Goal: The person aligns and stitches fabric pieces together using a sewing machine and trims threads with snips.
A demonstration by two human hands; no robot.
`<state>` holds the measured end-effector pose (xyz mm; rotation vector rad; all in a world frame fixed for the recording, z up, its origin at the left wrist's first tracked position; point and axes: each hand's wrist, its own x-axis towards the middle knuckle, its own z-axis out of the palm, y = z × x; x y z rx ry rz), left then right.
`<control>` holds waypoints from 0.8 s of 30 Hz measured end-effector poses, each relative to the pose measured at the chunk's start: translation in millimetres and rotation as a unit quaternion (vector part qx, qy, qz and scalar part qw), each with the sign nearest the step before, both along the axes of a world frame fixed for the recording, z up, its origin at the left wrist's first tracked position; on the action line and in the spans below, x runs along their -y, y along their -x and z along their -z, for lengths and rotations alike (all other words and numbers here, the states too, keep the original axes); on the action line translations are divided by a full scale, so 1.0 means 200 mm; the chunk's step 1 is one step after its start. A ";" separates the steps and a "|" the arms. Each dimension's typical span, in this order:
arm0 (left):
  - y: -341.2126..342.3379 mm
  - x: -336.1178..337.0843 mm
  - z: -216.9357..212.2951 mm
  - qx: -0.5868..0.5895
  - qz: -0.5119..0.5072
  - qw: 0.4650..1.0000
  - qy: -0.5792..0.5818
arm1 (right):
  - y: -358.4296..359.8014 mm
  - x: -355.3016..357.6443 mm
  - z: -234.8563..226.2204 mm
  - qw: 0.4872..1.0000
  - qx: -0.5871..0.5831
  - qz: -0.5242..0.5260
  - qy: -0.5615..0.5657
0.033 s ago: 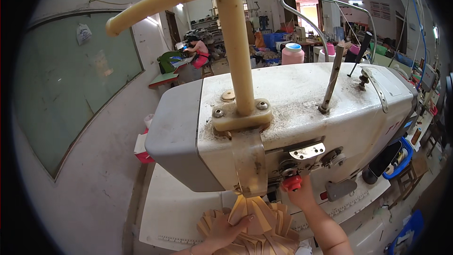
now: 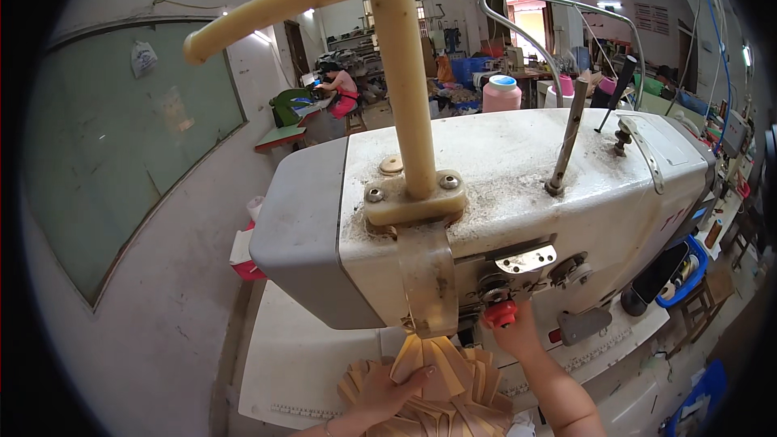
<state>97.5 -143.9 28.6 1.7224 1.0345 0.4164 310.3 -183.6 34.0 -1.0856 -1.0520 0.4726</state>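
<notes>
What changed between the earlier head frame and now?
Nothing visibly changed. The left hand rests on the fanned stack of tan strips under the sewing machine head, and the right hand is up at the red knob, just as before.

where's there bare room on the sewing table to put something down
The white table top is bare left of the fanned tan strips, below the machine's grey end. It is crowded under the needle head: left hand on the strips, right hand at the red knob.
</notes>
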 end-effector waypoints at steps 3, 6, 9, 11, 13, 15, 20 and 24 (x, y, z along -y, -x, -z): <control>-0.01 -0.07 -0.05 0.038 0.023 0.999 -0.024 | 0.00 -0.01 -0.01 1.000 0.004 0.020 -0.013; -0.01 -0.16 -0.01 -0.049 0.024 0.998 0.022 | 0.00 0.00 -0.01 0.999 0.011 0.033 0.037; -0.02 -0.18 0.01 0.090 0.032 0.995 0.014 | 0.00 0.02 -0.01 0.996 0.036 0.044 0.062; -0.01 -0.18 -0.03 0.032 0.040 0.998 0.039 | 0.00 0.01 0.05 0.994 0.048 0.065 0.077; 0.03 -0.15 0.01 0.056 0.056 0.995 0.060 | 0.03 0.02 0.09 0.987 0.079 0.102 0.094; 0.05 -0.12 0.00 0.079 0.071 0.991 0.082 | 0.04 0.04 0.10 0.978 0.109 0.137 0.111; 0.04 -0.10 -0.03 0.121 0.079 0.979 0.142 | 0.05 0.13 0.19 0.948 0.012 -0.169 0.271; 0.00 -0.19 -0.07 0.120 0.099 0.980 0.127 | 0.04 0.15 0.16 0.952 0.012 -0.157 0.264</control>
